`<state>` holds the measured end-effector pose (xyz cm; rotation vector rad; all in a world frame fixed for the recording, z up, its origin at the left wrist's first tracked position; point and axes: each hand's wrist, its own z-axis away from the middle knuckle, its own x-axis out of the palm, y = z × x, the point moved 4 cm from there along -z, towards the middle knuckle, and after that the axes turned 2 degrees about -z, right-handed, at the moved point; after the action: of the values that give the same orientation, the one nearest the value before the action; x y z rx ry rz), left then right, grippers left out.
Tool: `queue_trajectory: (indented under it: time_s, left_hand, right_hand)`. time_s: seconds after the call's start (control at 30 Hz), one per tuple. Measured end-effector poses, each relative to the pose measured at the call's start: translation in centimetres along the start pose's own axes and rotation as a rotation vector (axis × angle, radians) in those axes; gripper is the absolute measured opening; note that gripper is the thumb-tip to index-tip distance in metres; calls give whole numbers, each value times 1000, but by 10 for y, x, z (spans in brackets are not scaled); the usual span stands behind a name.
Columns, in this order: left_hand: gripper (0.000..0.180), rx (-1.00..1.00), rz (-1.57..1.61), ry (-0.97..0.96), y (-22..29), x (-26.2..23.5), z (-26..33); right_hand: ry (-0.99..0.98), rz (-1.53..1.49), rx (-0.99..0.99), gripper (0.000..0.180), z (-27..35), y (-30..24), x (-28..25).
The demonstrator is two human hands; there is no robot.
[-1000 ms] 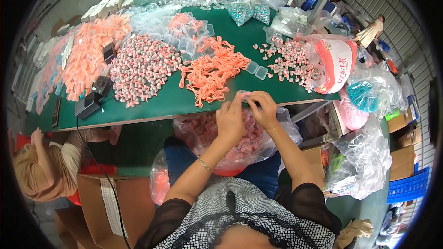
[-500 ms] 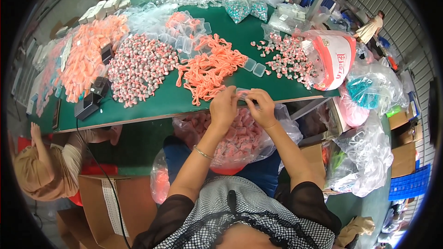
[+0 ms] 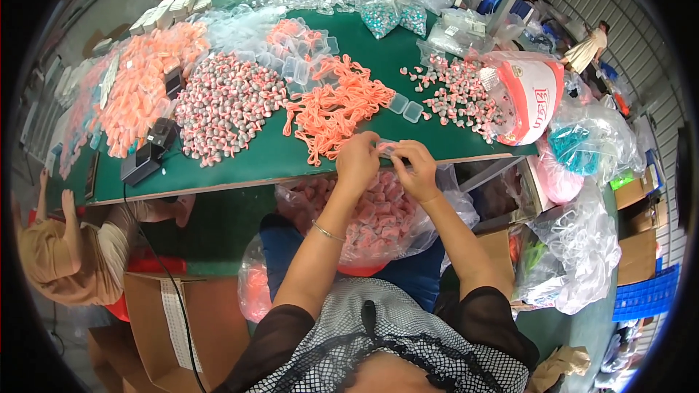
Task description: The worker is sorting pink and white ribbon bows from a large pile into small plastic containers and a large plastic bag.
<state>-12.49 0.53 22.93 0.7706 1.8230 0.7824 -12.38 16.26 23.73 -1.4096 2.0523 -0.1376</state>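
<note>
Just past the table's near edge, my left hand and my right hand meet with bent fingers. Between their fingertips is a small clear plastic case with something pink-orange in it, partly covered by the fingers. Whether its lid is fastened cannot be made out. Beyond my hands lies a heap of orange looped cords. Two empty clear cases rest to its right. Below my hands, a clear bag on my lap holds many filled pink cases.
Grey-and-pink earplug-like pieces are heaped left of the cords. More spill from a red-and-white bag at right. Black boxes with a cable stand near the left edge. A co-worker sits at left; an open carton stands below.
My hands stay together on the case, with only small finger movement. The whole view has shifted slightly. At left, the co-worker's arms have moved, and both hands now show near the table edge.
</note>
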Motion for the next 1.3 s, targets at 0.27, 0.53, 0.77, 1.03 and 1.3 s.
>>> queue_trajectory:
  time_s: [0.27,0.53,0.77,1.03,1.3]
  left_hand:
    - [26,65,-3,-68,5,-6,6]
    - [24,408,-157,-89,10,-7,11]
    - [18,448,-88,-106,9,-15,16]
    - [19,380,59,-34,1,-22,26]
    - [20,405,-124,-141,-53,14,99]
  right_hand:
    - [-28,12,-16,17,2,1,-2]
    - [-151,-2,41,30,0,-4,-4]
    - [-205,-10,82,28,-1,-5,-2]
    - [-571,-315,385,21,-22,11,2]
    - [-318,648,138,36,-62,88,2]
